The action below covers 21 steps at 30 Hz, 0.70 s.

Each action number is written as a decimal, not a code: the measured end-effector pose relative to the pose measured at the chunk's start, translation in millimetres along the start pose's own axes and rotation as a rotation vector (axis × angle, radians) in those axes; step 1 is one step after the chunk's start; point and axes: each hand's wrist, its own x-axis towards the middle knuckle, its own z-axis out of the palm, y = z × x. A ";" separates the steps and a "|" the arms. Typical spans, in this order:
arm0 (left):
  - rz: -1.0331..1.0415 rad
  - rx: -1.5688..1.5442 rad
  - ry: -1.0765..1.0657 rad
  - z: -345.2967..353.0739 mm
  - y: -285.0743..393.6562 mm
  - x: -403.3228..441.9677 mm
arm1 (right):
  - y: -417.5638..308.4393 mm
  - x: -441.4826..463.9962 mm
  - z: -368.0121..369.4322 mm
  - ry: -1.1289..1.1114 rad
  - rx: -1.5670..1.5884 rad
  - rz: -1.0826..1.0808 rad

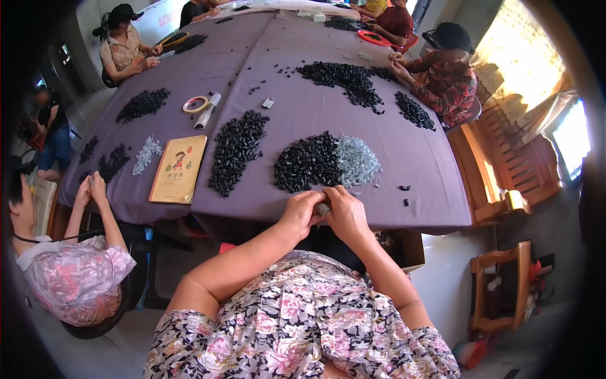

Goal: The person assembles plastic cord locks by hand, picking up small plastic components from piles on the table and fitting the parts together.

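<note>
My left hand (303, 213) and my right hand (344, 213) meet at the table's near edge, fingers closed together. Between them shows a small greyish piece (322, 208), too small to name. Which hand grips it, or whether both do, I cannot tell. Just beyond my fingers lies a pile of small black pieces (306, 163), touching a pile of clear, pale pieces (357, 161) on its right. A longer black pile (237, 151) spreads to the left. A few loose black pieces (406, 188) rest at the right.
A yellow booklet (178, 170), a tape roll (195, 105) and a whitish roll (207, 111) lie on the purple tablecloth (271, 211). Co-workers sit left and right and at the far end, beside more black piles. A wooden chair (499, 287) stands at right.
</note>
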 end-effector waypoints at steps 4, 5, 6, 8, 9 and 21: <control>0.000 0.020 0.003 2.7 -0.4 0.9 | 0.7 -2.6 4.4 0.033 0.034 0.028; 0.001 0.021 -0.005 2.7 -0.9 0.5 | 1.6 -2.6 5.4 0.034 0.030 0.030; 0.001 0.023 -0.012 2.8 -0.9 -0.5 | 2.4 -2.7 6.9 0.035 0.026 0.031; 0.003 0.024 -0.011 2.6 -0.8 -1.9 | 4.0 -3.2 10.3 0.048 0.040 0.030; 0.005 0.024 -0.005 2.8 -0.8 -2.3 | 5.0 -3.9 11.6 0.062 0.055 0.027; -0.070 0.260 -0.132 10.4 21.9 -7.2 | 6.8 -6.7 11.7 0.117 0.185 0.030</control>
